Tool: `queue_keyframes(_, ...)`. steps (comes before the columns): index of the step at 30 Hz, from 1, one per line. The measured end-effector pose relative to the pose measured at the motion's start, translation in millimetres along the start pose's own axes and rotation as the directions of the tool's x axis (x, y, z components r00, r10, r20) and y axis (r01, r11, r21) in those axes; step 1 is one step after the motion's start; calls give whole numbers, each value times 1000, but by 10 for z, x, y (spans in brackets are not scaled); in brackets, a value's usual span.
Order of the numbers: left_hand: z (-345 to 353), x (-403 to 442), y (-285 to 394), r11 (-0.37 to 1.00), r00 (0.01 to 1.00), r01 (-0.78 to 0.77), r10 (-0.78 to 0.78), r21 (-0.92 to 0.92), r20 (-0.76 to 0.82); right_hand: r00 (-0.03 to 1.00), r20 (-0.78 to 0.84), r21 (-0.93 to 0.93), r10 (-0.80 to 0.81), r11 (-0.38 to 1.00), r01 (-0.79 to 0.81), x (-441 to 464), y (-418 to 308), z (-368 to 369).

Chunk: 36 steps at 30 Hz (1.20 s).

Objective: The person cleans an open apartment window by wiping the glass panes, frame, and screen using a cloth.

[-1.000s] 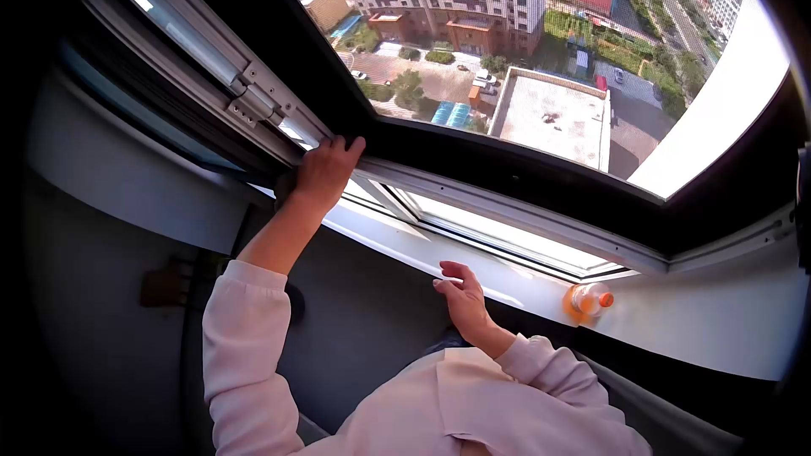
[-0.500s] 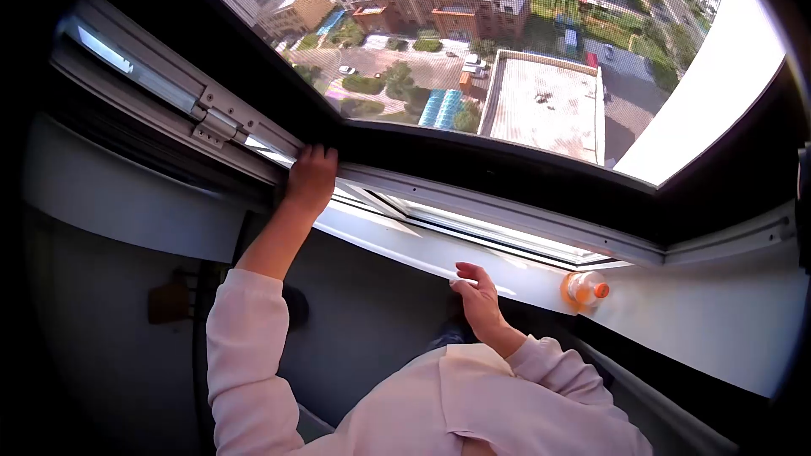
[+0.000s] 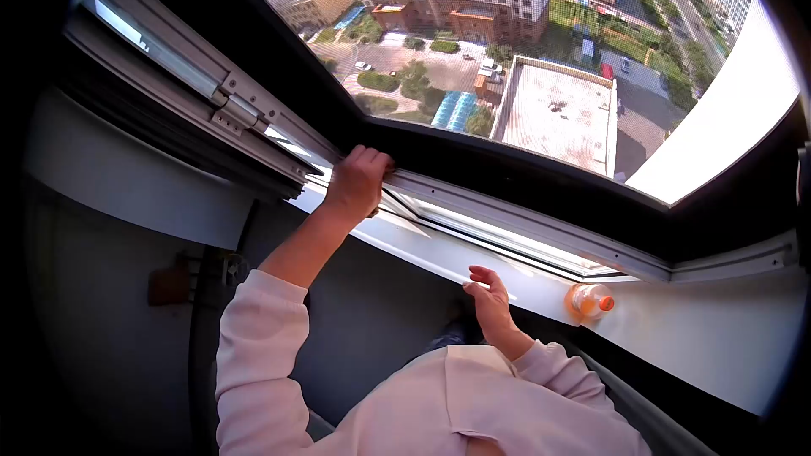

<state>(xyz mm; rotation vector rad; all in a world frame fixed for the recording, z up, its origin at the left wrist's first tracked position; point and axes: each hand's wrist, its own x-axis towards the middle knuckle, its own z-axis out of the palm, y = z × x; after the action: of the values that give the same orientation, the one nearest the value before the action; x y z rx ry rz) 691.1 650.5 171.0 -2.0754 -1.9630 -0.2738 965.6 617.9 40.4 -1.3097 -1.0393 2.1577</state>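
Observation:
My left hand point(image 3: 359, 181) is closed over the light metal rail of the window frame point(image 3: 524, 224), near the lower corner of the dark screen surround. Its fingers curl over the rail's upper edge, and their tips are hidden. A small dark patch shows under the palm, too unclear to name. My right hand point(image 3: 493, 304) hangs near the front edge of the white sill point(image 3: 414, 245), empty, with thumb and fingers apart and loosely bent. To its right, a clear bottle with an orange cap and orange contents point(image 3: 590, 301) is on the sill.
A metal hinge point(image 3: 239, 111) sits on the frame to the left. Through the mesh screen point(image 3: 422, 51) I see tall buildings, parked cars and a flat roof far below. A brown chair-like object point(image 3: 171, 281) stands on the dark floor at lower left.
My left hand has slid to the right along the rail. My right hand keeps nearly the same pose above the sill edge. The camera view has shifted slightly.

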Motion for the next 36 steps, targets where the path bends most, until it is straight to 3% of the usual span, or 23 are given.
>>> queue_keyframes(3, 115, -167, -689, 923, 991, -5, -48, 385, 128, 998, -16, 24, -57, 998, 57, 43, 109, -41)
queue_keyframes(6, 13, -28, -397, 904, 970, -75, -32, 421, 241, 999, -29, 50, -35, 998, 37, 86, 261, -79)
queue_keyframes(8, 60, 83, -45, 964, 987, -111, 79, 240, 137, 998, -36, -68, -44, 997, 41, 39, 253, -128)
queue_keyframes(10, 86, 188, 439, 978, 982, -184, 177, 103, 70, 997, -41, -63, -59, 996, 56, 2, 270, -182)
queue_keyframes(16, 194, 618, 2027, 883, 892, -449, 437, -134, -113, 970, -149, -26, -194, 981, 192, -198, 147, -686)
queue_keyframes(21, 313, 913, 3140, 803, 851, -524, 484, -282, -203, 902, -351, 54, -251, 956, 287, -424, 126, -1212)
queue_keyframes(25, 461, 1082, 3598, 695, 874, -486, 380, -530, -304, 867, -436, 27, -241, 960, 280, -679, 57, -1428)
queue_keyframes(29, 417, 1117, 3509, 652, 863, -504, 412, -567, -293, 841, -482, 116, -246, 933, 340, -763, 124, -1573)
queue_keyframes(31, 378, 1124, 3491, 632, 729, -685, 584, -363, -358, 835, -498, 125, -234, 933, 336, -738, 178, -1637)
queue_keyframes(33, 312, 1146, 3520, 627, 701, -712, 662, -314, -268, 834, -509, 126, -213, 940, 317, -755, 234, -1649)
queue_keyframes(35, 267, 1185, 3573, 783, 835, -546, 537, -299, -120, 855, -482, 93, -194, 958, 270, -798, 132, -1584)
queue_keyframes(36, 242, 1224, 3581, 815, 864, -502, 490, -290, -120, 862, -467, 110, -195, 955, 276, -803, 111, -1546)
